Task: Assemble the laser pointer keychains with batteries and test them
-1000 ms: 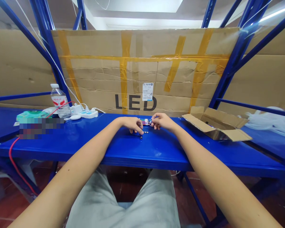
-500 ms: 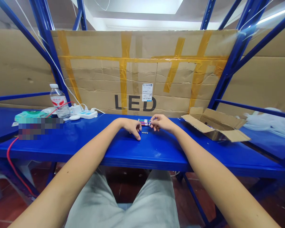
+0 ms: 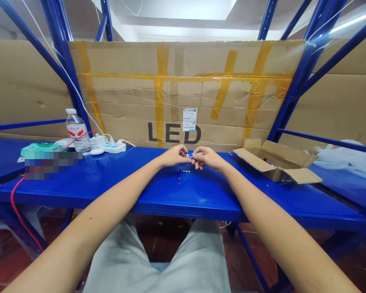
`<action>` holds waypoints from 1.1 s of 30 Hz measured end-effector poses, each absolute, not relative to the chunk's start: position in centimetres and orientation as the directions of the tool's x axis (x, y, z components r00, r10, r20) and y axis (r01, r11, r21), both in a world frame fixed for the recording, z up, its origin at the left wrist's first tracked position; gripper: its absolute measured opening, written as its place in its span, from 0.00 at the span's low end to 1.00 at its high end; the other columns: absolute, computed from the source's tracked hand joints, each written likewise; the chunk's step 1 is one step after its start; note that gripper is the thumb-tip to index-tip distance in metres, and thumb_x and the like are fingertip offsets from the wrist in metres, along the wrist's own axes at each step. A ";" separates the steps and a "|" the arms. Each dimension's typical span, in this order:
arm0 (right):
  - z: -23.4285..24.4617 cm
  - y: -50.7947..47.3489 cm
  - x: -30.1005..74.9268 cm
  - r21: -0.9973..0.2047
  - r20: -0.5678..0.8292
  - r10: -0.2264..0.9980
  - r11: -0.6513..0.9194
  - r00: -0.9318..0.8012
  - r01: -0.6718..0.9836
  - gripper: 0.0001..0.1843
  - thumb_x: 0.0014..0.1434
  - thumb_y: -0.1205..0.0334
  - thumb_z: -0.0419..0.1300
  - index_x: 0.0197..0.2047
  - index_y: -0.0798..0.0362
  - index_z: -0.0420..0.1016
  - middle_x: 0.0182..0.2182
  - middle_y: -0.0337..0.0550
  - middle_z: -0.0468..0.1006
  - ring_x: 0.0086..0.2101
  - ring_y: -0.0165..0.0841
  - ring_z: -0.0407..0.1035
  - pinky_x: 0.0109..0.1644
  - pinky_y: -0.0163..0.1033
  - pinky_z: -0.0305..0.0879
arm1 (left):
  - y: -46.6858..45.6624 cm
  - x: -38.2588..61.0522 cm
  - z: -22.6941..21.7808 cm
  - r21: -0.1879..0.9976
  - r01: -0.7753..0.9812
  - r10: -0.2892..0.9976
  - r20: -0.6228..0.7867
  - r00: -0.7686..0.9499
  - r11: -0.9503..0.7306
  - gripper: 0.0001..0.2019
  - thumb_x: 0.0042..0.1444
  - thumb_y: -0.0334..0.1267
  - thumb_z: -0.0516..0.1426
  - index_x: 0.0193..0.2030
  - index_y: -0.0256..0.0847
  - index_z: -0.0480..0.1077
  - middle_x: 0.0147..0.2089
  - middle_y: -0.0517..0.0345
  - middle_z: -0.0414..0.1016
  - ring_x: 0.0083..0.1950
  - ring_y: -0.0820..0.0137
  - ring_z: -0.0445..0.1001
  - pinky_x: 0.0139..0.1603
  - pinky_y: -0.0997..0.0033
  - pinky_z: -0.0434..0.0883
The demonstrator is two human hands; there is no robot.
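My left hand [image 3: 175, 155] and my right hand [image 3: 205, 158] meet close together over the far part of the blue table. Between their fingertips is a small shiny metal piece [image 3: 190, 156], ring-like and bluish; it is too small to make out fully. My right thumb and finger pinch it, and the curled fingers of my left hand close at its other side. Just in front of the hands, a short blue metallic tube [image 3: 179, 175] lies on the table. Beside it on the right sit several small silver discs [image 3: 186, 171], like button cells, in a row.
An open cardboard box [image 3: 274, 160] stands at the right. On the left are a plastic bottle [image 3: 77, 132], a white power strip [image 3: 114, 147] with plugs, and a green pack [image 3: 39, 149]. A large cardboard sheet [image 3: 125, 93] closes off the back of the blue table [image 3: 158, 195].
My left hand has let go of the blue tube, leaving it on the table, and moved up and right to my right hand. The row of coloured tubes is now hidden.
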State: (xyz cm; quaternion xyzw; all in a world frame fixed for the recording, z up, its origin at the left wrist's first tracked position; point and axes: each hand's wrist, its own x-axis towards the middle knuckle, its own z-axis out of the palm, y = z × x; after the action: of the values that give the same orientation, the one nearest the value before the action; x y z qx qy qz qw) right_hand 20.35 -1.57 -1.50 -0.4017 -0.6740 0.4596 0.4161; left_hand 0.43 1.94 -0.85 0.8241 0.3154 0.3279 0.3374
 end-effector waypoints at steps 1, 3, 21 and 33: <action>-1.6 -1.5 20.3 -0.956 0.205 0.921 0.261 -0.332 0.133 0.13 0.55 0.65 0.64 0.36 0.53 0.61 0.24 0.42 0.79 0.20 0.31 0.72 0.20 0.31 0.64 | 2.0 0.9 -1.1 0.801 0.236 0.750 0.350 0.561 -0.550 0.19 0.45 0.38 0.67 0.40 0.37 0.64 0.32 0.57 0.76 0.35 0.70 0.76 0.38 0.71 0.69; -1.7 -1.5 20.1 -0.956 0.233 0.914 0.278 -0.333 0.096 0.14 0.55 0.64 0.65 0.37 0.52 0.60 0.24 0.41 0.79 0.20 0.31 0.73 0.20 0.32 0.65 | 1.9 1.5 -1.3 0.849 0.151 0.773 0.369 0.516 -0.506 0.17 0.47 0.35 0.66 0.38 0.37 0.63 0.29 0.59 0.75 0.32 0.71 0.76 0.36 0.70 0.69; -1.3 -1.9 19.6 -0.911 0.381 0.894 0.406 -0.235 0.066 0.16 0.50 0.56 0.69 0.32 0.53 0.66 0.19 0.35 0.72 0.18 0.27 0.66 0.19 0.33 0.65 | 2.0 1.4 -0.8 0.875 0.005 0.806 0.443 0.392 -0.484 0.04 0.52 0.30 0.62 0.32 0.33 0.70 0.25 0.58 0.75 0.27 0.73 0.74 0.36 0.68 0.73; -1.5 -1.8 19.1 -0.860 0.285 0.930 0.354 -0.230 0.368 0.09 0.55 0.66 0.62 0.27 0.54 0.66 0.18 0.34 0.70 0.13 0.23 0.58 0.16 0.30 0.54 | 2.0 1.9 -1.5 0.725 0.133 0.677 0.539 0.501 -0.676 0.05 0.50 0.34 0.61 0.32 0.34 0.73 0.27 0.58 0.75 0.30 0.73 0.72 0.32 0.73 0.66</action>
State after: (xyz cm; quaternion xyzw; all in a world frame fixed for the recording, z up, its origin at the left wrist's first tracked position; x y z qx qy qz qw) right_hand 19.12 -1.78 -1.46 -0.4582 -0.7087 0.3360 0.4183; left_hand 1.92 1.97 -1.51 0.8071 0.2507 0.4319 0.3149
